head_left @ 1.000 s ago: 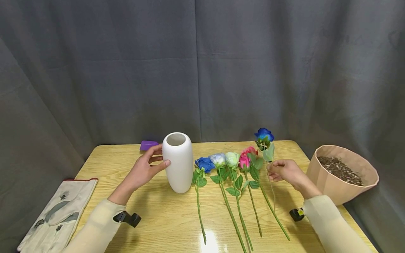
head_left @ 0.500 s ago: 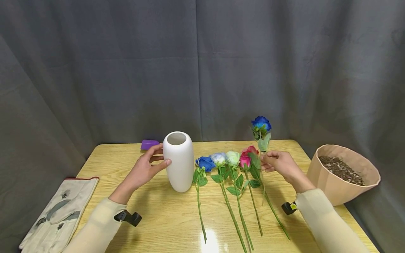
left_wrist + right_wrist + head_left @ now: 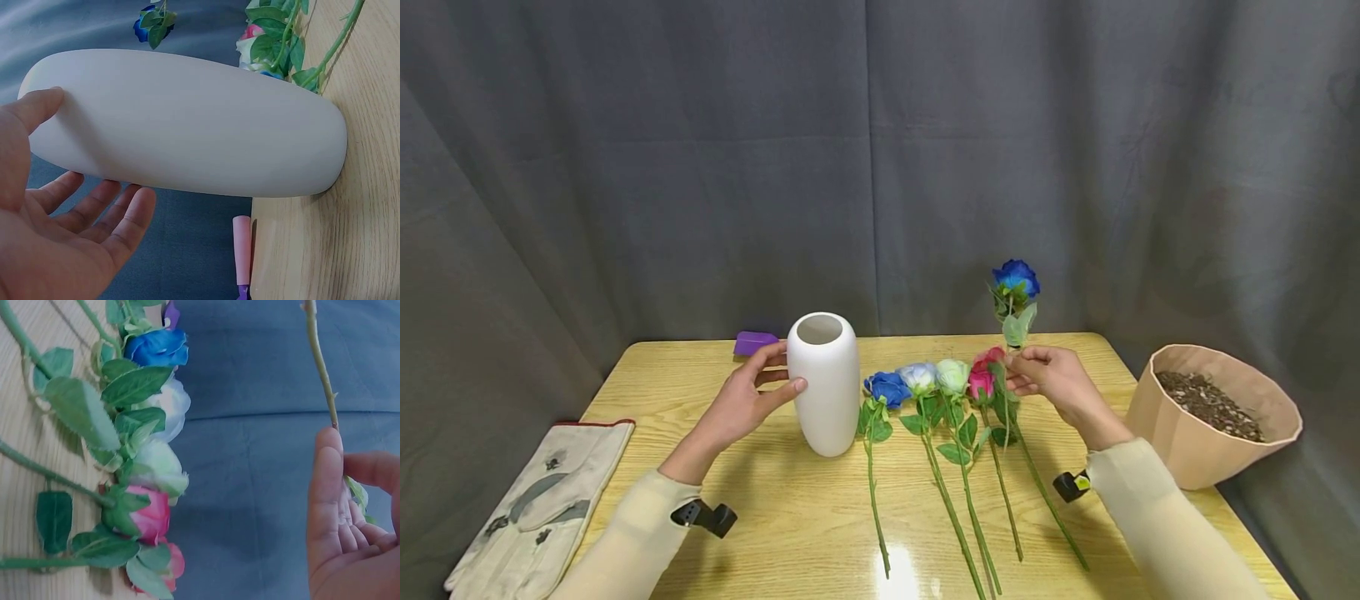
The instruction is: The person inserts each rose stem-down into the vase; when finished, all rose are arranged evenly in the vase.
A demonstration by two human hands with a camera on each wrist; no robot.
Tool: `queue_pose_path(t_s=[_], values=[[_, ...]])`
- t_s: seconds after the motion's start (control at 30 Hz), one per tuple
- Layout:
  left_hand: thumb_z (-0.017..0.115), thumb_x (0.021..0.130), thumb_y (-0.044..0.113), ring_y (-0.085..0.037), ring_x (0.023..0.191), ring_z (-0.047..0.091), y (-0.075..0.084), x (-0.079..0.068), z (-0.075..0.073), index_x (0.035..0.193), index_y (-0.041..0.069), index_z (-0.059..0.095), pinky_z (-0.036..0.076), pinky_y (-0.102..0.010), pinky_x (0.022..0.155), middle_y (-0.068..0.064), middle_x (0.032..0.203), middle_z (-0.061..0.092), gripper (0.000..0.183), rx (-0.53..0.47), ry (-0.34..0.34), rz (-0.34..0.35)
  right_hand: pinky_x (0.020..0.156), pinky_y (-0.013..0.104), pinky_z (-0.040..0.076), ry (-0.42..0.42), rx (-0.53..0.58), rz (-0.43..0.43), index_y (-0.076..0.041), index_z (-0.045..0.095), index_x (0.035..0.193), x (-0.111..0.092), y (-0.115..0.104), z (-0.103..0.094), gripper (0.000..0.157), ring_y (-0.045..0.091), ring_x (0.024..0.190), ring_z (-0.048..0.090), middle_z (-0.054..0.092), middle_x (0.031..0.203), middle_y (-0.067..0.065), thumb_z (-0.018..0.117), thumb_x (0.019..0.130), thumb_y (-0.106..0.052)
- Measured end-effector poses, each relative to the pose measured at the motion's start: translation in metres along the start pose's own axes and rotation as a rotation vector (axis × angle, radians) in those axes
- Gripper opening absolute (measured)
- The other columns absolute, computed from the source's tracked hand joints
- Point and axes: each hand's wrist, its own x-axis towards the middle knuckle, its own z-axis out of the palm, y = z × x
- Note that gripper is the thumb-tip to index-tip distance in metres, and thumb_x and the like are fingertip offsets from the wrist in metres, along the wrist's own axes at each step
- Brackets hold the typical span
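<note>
A tall white vase (image 3: 825, 404) stands upright on the table. My left hand (image 3: 730, 412) grips its upper left side; in the left wrist view the thumb lies against one side of the vase (image 3: 187, 122) and the fingers touch the other. My right hand (image 3: 1058, 385) pinches the stem of a blue rose (image 3: 1017, 279), bloom up, raised above the table. The stem (image 3: 322, 369) shows between thumb and fingers in the right wrist view. Between the hands lie a second blue rose (image 3: 887, 389), a pale blue one (image 3: 917, 377), a pale green one (image 3: 952, 377) and pink ones (image 3: 981, 383).
At the right edge stands a peach pot (image 3: 1180, 442) holding dark soil (image 3: 1210, 404). Folded work gloves (image 3: 542, 508) lie at the left edge. Behind the vase is a purple tool (image 3: 752, 342), with a pink handle (image 3: 242, 250) in the left wrist view. A grey curtain (image 3: 737, 167) hangs behind.
The right hand has lifted the blue rose and carried it left, toward the pink roses and the vase. The left hand has stayed on the vase.
</note>
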Motion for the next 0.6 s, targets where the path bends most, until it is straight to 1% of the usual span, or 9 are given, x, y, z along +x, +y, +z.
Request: queue_pose_path(t_s=[0.17,0.23,0.43,0.6], values=[[0.071,0.093,0.040,-0.037,0.132,0.054,0.000,0.000,0.000,0.151,0.016,0.037,0.052,-0.052,0.102,-0.015,0.146,0.051,0.071,-0.001,0.002,0.000,0.072,0.027,0.062,0.007,0.055,-0.009,0.001,0.058,0.091,0.002,-0.005,0.007,0.023,0.012,0.073,0.073,0.072,0.082,0.002,0.063,0.099,-0.020],[0.071,0.092,0.040,-0.037,0.133,0.054,0.000,0.000,0.000,0.151,0.017,0.037,0.052,-0.053,0.102,-0.015,0.146,0.051,0.071,-0.002,0.002,-0.002,0.071,0.027,0.062,0.016,0.067,-0.017,0.000,0.059,0.090,0.003,-0.007,0.010,0.022,0.011,0.072,0.073,0.073,0.081,0.002,0.062,0.099,-0.019],[0.071,0.092,0.040,-0.037,0.132,0.054,-0.001,0.001,0.000,0.151,0.018,0.037,0.051,-0.054,0.102,-0.014,0.146,0.051,0.072,-0.003,0.003,-0.004,0.071,0.026,0.062,0.045,0.107,-0.048,0.003,0.061,0.094,0.005,-0.010,0.018,0.020,0.010,0.073,0.073,0.072,0.086,0.000,0.059,0.100,-0.016],[0.071,0.092,0.040,-0.037,0.132,0.055,-0.001,0.001,0.000,0.151,0.017,0.037,0.052,-0.053,0.102,-0.015,0.146,0.051,0.071,-0.006,0.004,0.002,0.072,0.027,0.062,0.064,0.128,-0.058,0.006,0.060,0.101,0.007,-0.014,0.023,0.024,0.009,0.074,0.073,0.074,0.084,-0.007,0.060,0.100,-0.018]])
